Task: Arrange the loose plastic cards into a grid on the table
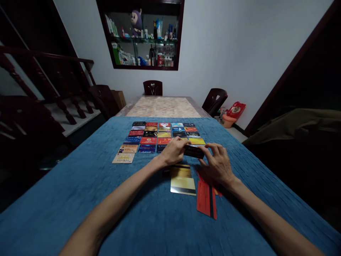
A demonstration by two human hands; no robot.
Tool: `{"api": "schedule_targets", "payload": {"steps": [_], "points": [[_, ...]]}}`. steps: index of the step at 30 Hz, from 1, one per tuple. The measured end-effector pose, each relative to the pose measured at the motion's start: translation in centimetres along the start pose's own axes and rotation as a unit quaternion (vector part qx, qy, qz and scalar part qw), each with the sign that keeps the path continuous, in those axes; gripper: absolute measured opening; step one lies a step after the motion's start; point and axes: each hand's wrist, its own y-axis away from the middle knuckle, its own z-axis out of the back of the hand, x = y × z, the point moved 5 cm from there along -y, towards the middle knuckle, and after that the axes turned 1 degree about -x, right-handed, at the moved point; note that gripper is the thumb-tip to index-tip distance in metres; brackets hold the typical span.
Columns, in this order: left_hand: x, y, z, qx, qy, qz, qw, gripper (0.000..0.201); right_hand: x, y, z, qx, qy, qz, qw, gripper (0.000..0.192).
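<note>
Nearest the camera, under both forearms: blue cloth (pixel 80 199), ribbed, spread over the table. Just below the right hand (pixel 217 165): red card (pixel 206 197) lying flat, dark stripe along its length, with the edge of another reddish card showing beneath the wrist. Just left of that, below and between both hands: gold card (pixel 183 179) flat on the cloth, pale band across its near half.

Above these, both hands raised slightly off the cloth, meeting on a black card (pixel 194 152). Left hand (pixel 174 151) curled, fingers closed over the card's left end. Right hand pinching the right end, thumb underneath, fingertips on the top edge. Card held level, long side across, clear of the cloth as far as can be told.

Just beyond the hands and spreading to the left of the left hand: grid of cards (pixel 157 137) laid face up in neat rows, reds, blues, blacks, yellows, edges close together without overlapping. Nearest row shorter, ending in a pale card (pixel 123 158) well left of the left hand. Yellow card (pixel 197 141) just past the black one.

Farther off, beyond the cloth's far edge: bare marbled tabletop (pixel 163 106), then dark chairs (pixel 152 87) at the end and right side. On the wall behind: cabinet (pixel 142 35) with bottles and a purple plush toy (pixel 136 22). Far left: stair rail (pixel 45 81).
</note>
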Motion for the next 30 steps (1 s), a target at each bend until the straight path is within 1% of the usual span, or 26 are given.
{"api": "schedule_targets", "payload": {"steps": [4, 9, 14, 19, 23, 26, 30], "points": [[0.0, 0.6, 0.6, -0.003, -0.019, -0.009, 1.0, 0.043, 0.4, -0.5, -0.2, -0.005, -0.013, 0.009, 1.0, 0.041], [0.6, 1.6, 1.5, 0.005, -0.075, -0.019, 0.997, 0.037, 0.9, -1.8, -0.9, 0.0, -0.022, 0.038, 0.999, 0.042], [1.8, 2.5, 2.8, -0.021, -0.125, -0.029, 0.992, 0.035, 1.8, -4.1, -1.9, -0.012, -0.027, 0.081, 0.996, 0.042], [3.5, 3.4, 4.6, -0.042, -0.176, -0.017, 0.983, 0.046, 3.0, -6.9, -3.4, -0.009, -0.032, 0.108, 0.994, 0.037], [5.2, 3.9, 6.2, -0.044, -0.214, -0.01, 0.976, 0.047, 4.1, -9.3, -4.9, 0.019, -0.07, 0.119, 0.99, 0.043], [6.6, 4.1, 7.6, -0.033, -0.239, -0.001, 0.971, 0.044, 5.1, -11.3, -5.9, 0.033, -0.097, 0.133, 0.986, 0.047], [8.9, 4.3, 9.5, -0.007, -0.269, 0.017, 0.963, 0.043, 6.5, -14.2, -7.6, 0.048, -0.12, 0.148, 0.98, 0.042]]}}
